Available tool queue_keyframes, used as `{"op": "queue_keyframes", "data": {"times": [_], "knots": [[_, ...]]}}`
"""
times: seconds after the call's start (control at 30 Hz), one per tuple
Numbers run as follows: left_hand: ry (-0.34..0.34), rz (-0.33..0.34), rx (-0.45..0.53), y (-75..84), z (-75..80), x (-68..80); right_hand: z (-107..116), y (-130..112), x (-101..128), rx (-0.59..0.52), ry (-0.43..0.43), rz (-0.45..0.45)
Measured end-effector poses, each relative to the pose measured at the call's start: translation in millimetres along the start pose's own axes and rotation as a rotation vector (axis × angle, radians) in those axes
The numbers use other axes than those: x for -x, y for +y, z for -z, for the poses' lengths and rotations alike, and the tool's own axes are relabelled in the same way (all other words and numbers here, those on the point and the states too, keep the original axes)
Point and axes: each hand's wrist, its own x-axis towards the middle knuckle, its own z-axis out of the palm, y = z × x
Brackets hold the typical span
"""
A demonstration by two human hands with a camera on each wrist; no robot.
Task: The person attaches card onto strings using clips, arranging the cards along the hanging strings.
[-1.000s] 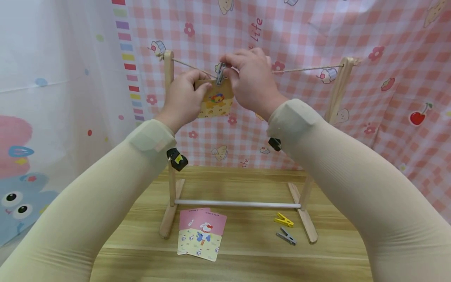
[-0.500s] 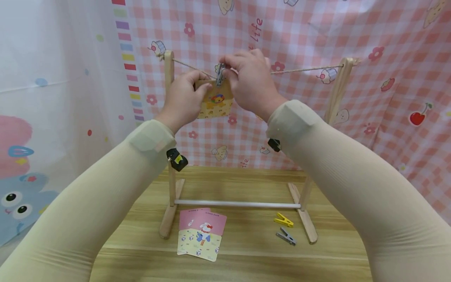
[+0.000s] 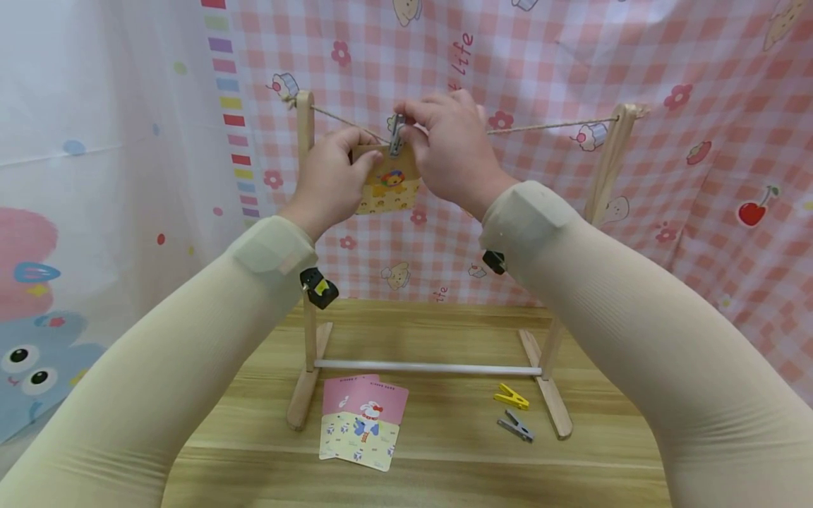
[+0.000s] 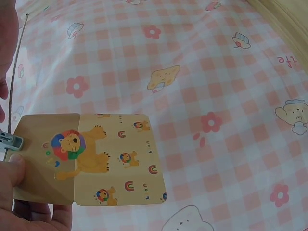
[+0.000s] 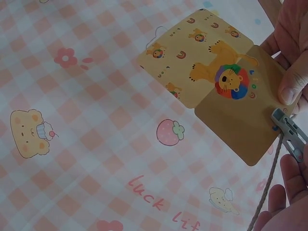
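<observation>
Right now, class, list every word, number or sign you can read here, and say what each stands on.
"luck Lif", cut off at the edge: pink checked cloth.
"Life" and "ife", partly hidden: the same cloth.
Small print along the top of the pink cards: too small to read.
Lion card: pictures only.

A grey clothespin (image 5: pixel 290 136) clamps the lion card (image 5: pixel 226 82) by the string (image 5: pixel 267 192), fingers (image 5: pixel 291 86) pinching the card's edge.
</observation>
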Motion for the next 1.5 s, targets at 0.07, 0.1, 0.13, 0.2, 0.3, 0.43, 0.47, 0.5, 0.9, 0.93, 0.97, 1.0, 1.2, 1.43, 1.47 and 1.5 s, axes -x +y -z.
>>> {"op": "queue_keyframes", "data": {"times": [0.07,0.1,0.13,0.2,0.3,0.43,0.47,0.5,0.9,0.93,0.97,1.0,1.2,1.43,1.47,1.5], "knots": [[0.002,0.001,-0.003,-0.2,0.0,-0.1,-0.3,0.0,-0.1,0.001,-0.004,-0.001],[0.003,0.002,-0.001,-0.2,0.0,-0.2,-0.5,0.0,-0.1,0.001,-0.008,-0.003],[0.002,0.004,-0.001,-0.3,0.0,-0.2,-0.5,-0.1,0.0,0.001,-0.011,-0.004],[0.001,0.006,0.002,-0.2,0.0,-0.2,-0.5,-0.4,0.1,0.001,-0.021,-0.008],[-0.001,0.009,0.005,-0.3,0.0,-0.1,0.1,-0.6,0.6,0.002,-0.029,-0.01],[-0.003,0.009,0.003,-0.2,0.4,0.3,0.0,-0.6,0.8,0.002,-0.038,-0.015],[-0.003,0.01,0.001,-0.2,0.5,0.4,-0.1,-0.6,0.8,0.003,-0.04,-0.016],[-0.004,0.011,-0.001,-0.1,0.6,0.5,-0.2,-0.6,0.7,0.004,-0.042,-0.018],[-0.002,0.009,0.004,0.0,0.4,0.7,-0.1,-0.5,1.2,0.015,-0.057,-0.019],[-0.002,0.011,0.0,0.2,0.5,0.7,0.0,-0.3,1.2,0.014,-0.056,-0.019],[-0.002,0.013,-0.002,0.5,0.5,0.8,0.1,-0.1,1.3,0.014,-0.055,-0.019],[-0.001,0.015,-0.004,0.8,0.5,0.8,0.2,0.0,1.3,0.012,-0.054,-0.019],[-0.003,0.03,0.002,2.4,0.8,0.8,0.3,0.6,0.8,0.003,-0.05,-0.023],[0.004,0.04,0.025,3.4,0.8,0.2,0.9,0.8,0.6,0.0,-0.033,-0.009],[0.008,0.038,0.028,3.4,0.8,0.1,1.0,1.0,0.7,0.001,-0.031,-0.005],[0.01,0.037,0.033,3.3,0.8,0.2,1.1,1.1,0.9,-0.001,-0.028,0.001]]}}
